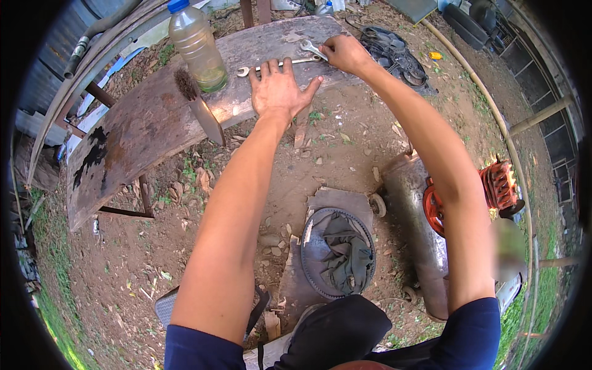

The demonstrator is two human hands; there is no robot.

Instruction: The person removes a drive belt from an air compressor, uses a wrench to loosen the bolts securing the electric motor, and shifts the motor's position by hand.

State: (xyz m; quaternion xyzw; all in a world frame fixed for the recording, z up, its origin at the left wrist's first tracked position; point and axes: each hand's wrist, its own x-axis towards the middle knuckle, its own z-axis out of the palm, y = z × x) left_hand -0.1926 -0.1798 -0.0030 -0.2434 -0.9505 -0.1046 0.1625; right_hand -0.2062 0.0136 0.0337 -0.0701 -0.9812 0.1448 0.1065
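Note:
My left hand [277, 91] lies palm down at the near edge of a worn wooden bench [132, 132], fingers spread. Its fingertips rest over a long combination wrench [245, 71] that lies flat on the wood. My right hand [347, 54], fingers closed, grips a second wrench [306, 46]; its ring end sticks out to the left, just above the far end of the first one. To the left of my left hand stands a clear plastic bottle [196, 46] with a blue cap and some greenish liquid. A brush [200, 108] with dark bristles and a flat handle leans by the bottle.
A metal tank [416, 228] on small wheels with an orange pump [498, 185] stands at the right. On the ground, a toothed belt [303, 253] encircles a dark cloth [346, 256] on cardboard [339, 198]. Tangled black parts [391, 55] lie beyond the bench's right end.

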